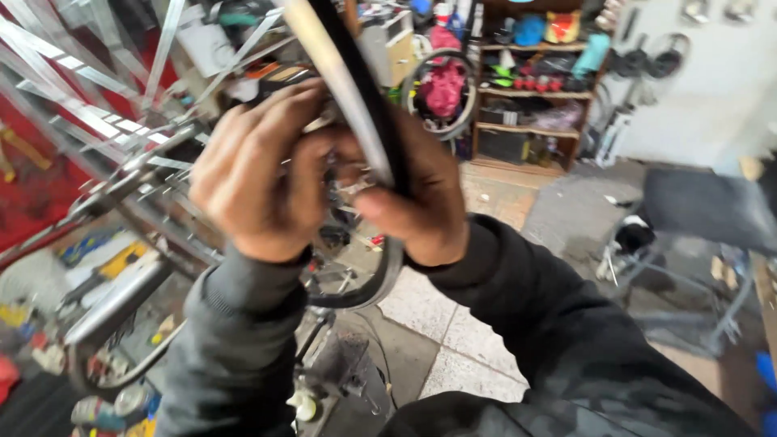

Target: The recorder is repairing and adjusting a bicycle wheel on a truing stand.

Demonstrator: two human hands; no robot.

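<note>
bicycle rim | silver, black tyre | raised, tilted, gripped

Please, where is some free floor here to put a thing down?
Bare tiles lie between the right sleeve and the vise; more floor lies between shelves and chair. The left, around the wheel both hands hold, is crowded with spokes and tools.

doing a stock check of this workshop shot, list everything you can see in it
wheel rim: one, silver with black tyre edge, centre, held up close
spokes: many, silver, upper left
wooden shelf unit: one, brown, upper right, stacked with mixed goods
pink bundle: one, top centre
stool: one, dark seat on metal legs, right
tiled floor: pale, lower centre
tools: several, yellow and black, blurred, lower left
left hand: one, fingers curled at the rim
right hand: one, gripping the rim
</note>
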